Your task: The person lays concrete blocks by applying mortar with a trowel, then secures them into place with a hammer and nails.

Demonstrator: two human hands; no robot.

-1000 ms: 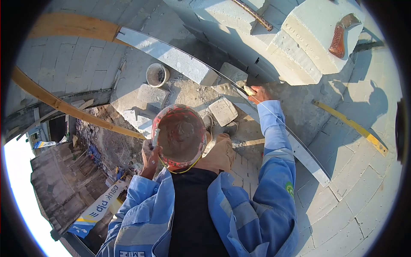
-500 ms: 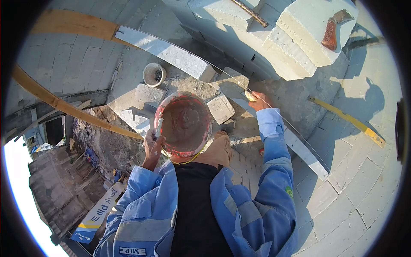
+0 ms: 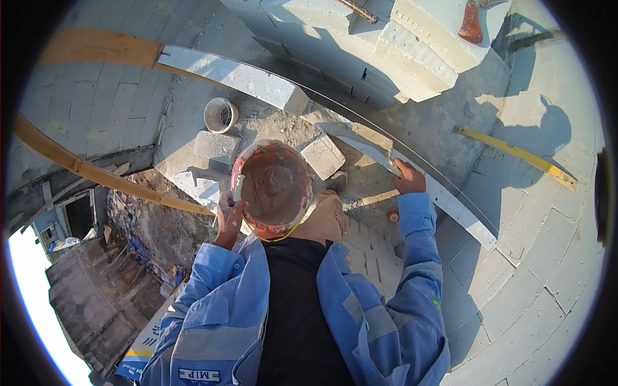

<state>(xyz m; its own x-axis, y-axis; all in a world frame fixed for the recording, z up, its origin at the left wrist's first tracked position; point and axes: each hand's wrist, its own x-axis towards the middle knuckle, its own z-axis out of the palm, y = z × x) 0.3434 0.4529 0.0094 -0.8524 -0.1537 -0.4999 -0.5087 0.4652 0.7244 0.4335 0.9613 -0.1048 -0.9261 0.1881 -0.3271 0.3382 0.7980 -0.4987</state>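
My left hand [image 3: 228, 217] grips the near-left rim of a red bucket [image 3: 275, 228], its fingers closed over the edge. Grey-brown wet mortar [image 3: 273, 183] partly fills the bucket, which sits against my body. Ahead and to the right, my right hand [image 3: 409, 177] is closed around the handle of a trowel. The mortar-smeared trowel blade [image 3: 372, 137] points forward and left, over a long pale straightedge [image 3: 450, 209]. A thin string [image 3: 425, 166] runs alongside it, just beyond my right hand.
Pale blocks [image 3: 323, 156] and a small bucket [image 3: 221, 116] lie ahead. A stack of blocks [image 3: 431, 45] carries a brown-handled tool [image 3: 471, 24]. On the right is a yellow level [image 3: 515, 157]. A wooden beam [image 3: 109, 168] curves past on the left, above a drop with rubble.
My right hand has moved slightly down and right, and the trowel has swung so its blade now shows broadside. My left hand stays on the bucket. The camera view has shifted a little.
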